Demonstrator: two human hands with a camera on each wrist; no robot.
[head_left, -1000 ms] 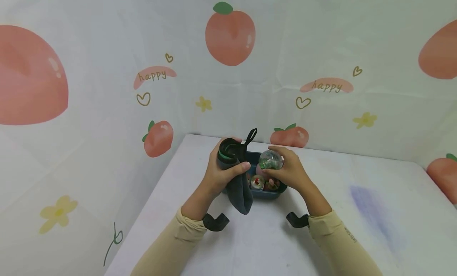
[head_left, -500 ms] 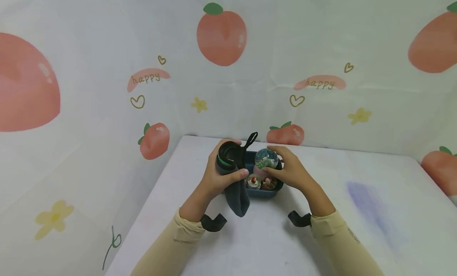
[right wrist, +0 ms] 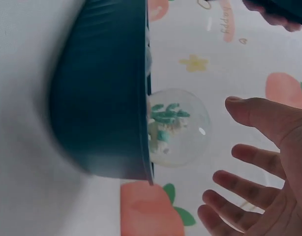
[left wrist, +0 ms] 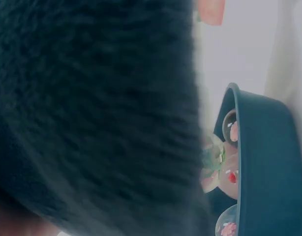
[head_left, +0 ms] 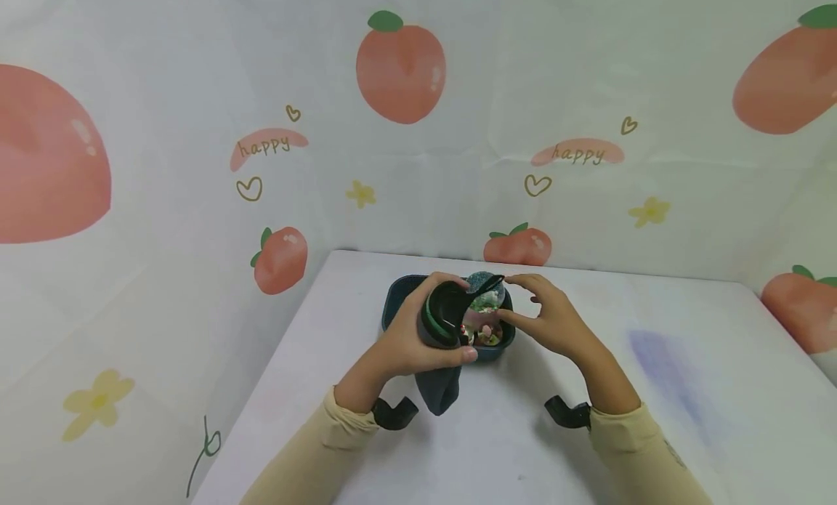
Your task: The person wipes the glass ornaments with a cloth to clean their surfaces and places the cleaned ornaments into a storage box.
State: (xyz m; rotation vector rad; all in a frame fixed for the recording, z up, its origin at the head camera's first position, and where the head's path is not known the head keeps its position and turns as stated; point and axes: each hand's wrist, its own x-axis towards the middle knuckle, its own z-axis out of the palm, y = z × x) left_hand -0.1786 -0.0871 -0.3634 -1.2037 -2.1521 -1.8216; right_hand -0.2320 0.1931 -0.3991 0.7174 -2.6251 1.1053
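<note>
My left hand (head_left: pixel 402 345) grips a bottle with a black lid (head_left: pixel 447 312), a green ring and a strap loop. A dark blue-grey cloth (head_left: pixel 439 390) hangs below the lid in the same grip; it fills much of the left wrist view. My right hand (head_left: pixel 552 323) has its fingers spread beside a clear snow globe (right wrist: pixel 180 128) with green figures inside, and a gap separates them in the right wrist view. That globe sits at the right end of a dark blue bin (head_left: pixel 394 301), rising above its rim. The bottle hides part of the bin.
Smaller clear balls (left wrist: pixel 229 182) with pink and red bits inside lie in the bin. The bin stands on a white table (head_left: pixel 497 439), near a fruit-print backdrop (head_left: pixel 445 192) that rises behind and at the left. A purple smudge (head_left: pixel 673 374) marks the table at right.
My right hand has let go of the snow globe, now in the bin, and has drawn back rightward. My left hand has moved right and nearer with the bottle and cloth, tilting the lid.
</note>
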